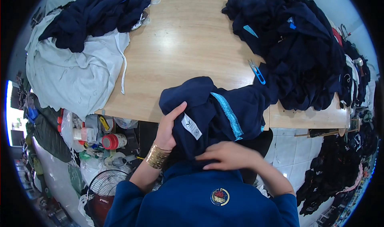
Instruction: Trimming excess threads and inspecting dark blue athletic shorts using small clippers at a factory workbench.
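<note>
A dark navy garment [218, 111] with a light blue tape strip and a white sewn-in label [192, 126] hangs over the near edge of the wooden table [188, 47]. My left hand [169, 128], with gold bangles on the wrist, grips the garment's left side beside the label. My right hand [229, 155] lies flat on the garment's lower edge, close to my chest, fingers pointing left. Small blue thread snips [256, 71] lie on the table just beyond the garment.
A big heap of navy garments [296, 43] fills the table's right side. At the left, navy clothes [96, 15] rest on pale grey ones [76, 75]. Below the table's left are bottles, bags and a fan [106, 185]. More dark clothing [340, 163] lies on the floor, right.
</note>
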Demonstrator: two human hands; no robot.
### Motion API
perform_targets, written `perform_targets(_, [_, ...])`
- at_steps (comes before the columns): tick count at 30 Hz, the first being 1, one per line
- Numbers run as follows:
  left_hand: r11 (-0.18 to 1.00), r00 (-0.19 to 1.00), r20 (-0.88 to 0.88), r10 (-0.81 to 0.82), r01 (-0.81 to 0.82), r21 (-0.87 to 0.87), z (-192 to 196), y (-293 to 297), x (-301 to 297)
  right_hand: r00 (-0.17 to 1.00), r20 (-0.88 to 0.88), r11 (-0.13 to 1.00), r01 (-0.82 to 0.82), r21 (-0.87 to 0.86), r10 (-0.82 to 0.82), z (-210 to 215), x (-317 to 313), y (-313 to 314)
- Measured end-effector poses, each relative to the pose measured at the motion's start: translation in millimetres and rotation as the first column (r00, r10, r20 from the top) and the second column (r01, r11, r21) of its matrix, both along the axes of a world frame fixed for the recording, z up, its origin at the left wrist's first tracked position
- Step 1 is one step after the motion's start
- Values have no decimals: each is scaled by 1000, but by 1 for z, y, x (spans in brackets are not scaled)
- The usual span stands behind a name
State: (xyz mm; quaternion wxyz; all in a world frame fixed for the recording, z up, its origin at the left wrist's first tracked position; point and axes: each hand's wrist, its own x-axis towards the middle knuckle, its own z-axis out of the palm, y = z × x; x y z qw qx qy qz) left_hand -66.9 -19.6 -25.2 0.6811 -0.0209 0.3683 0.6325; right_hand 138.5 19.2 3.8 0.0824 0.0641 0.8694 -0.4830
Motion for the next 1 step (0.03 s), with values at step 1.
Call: perform_targets(1, [996,991,-100,87,-84,27,11,-1,7,995,104,998,12,-62,-6,6,5,20])
